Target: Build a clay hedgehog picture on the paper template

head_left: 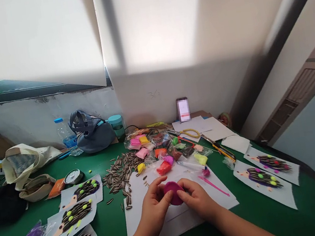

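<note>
A flat disc of purple modelling clay [173,193] is pinched between both hands above white paper sheets [141,224]. My left hand [155,200] grips its left side, thumb on the near face. On the other side my right hand [194,198] holds the disc the same way. Just right of the hands lie a pink plastic clay tool [214,186] and a small lump of magenta clay [206,171]. Beyond them are bagged clay pieces, among them a red one [164,167] and a yellow-green one [201,159]. Striped sunflower seeds [125,171] are heaped to the left.
Hedgehog pictures made with seeds lie at left [74,215] and right [264,179] on the green table [112,229]. A phone [183,110] leans on the wall. Yellow-handled scissors [190,133], a blue bag [94,136], a water bottle [66,134] and a tape roll [74,176] stand farther back.
</note>
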`<state>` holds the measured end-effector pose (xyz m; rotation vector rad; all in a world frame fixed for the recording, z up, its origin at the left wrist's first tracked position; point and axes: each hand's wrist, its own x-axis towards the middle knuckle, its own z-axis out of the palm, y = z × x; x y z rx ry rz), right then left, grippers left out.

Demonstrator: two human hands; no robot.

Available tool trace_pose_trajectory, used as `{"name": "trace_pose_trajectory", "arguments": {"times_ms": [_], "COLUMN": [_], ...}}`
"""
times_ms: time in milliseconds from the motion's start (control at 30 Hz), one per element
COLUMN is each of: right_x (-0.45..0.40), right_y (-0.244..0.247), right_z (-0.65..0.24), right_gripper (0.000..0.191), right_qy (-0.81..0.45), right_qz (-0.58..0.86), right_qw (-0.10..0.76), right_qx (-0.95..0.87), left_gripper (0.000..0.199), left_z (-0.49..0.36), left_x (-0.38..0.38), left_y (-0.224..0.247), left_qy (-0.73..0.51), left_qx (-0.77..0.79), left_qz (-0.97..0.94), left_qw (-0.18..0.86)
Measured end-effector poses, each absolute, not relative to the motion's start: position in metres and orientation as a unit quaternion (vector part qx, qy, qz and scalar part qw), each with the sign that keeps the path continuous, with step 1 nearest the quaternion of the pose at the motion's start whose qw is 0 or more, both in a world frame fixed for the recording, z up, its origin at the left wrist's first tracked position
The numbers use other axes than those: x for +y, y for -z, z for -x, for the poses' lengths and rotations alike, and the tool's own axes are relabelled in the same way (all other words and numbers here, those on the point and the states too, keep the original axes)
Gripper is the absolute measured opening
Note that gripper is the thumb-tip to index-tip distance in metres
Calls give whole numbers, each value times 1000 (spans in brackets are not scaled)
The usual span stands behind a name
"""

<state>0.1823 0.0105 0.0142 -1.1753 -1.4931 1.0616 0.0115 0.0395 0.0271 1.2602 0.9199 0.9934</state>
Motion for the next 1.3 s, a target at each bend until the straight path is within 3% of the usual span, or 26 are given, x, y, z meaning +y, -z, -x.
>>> {"name": "trace_pose_trajectory", "arguments": {"times_ms": [233, 400, 567, 700, 867, 1000, 1133, 1300], "right_x": [12, 12, 11, 11, 11, 12, 12, 12], "right_y": [-12, -10, -10, -9, -9, -10, -10, -11], "right_z": [-183, -182, -181, -181, -181, -181, -181, -181], "right_gripper": [28, 25, 24, 24, 24, 24, 22, 23], "right_qy": [-431, -432, -434, -424, -426, -431, -419, -439], "right_qz": [481, 488, 488, 495, 495, 500, 504, 492], "right_qw": [460, 473, 449, 464, 468, 466, 459, 475], "right_qx": [-610, -593, -610, -600, -596, -589, -600, -582], "left_gripper": [33, 43, 29, 37, 24, 33, 28, 43], "left_z": [-11, -12, -11, -10, -10, -10, -9, -13], "left_x": [41, 41, 43, 44, 44, 44, 44, 44], "left_y": [-22, -25, -23, -21, -18, -15, -13, -15], "left_qy": [-431, -426, -422, -428, -429, -436, -421, -426], "left_qx": [401, 419, 416, 416, 400, 397, 377, 397], "left_qz": [-570, -543, -598, -593, -624, -632, -659, -589], "left_qw": [574, 590, 541, 540, 516, 503, 497, 560]}}
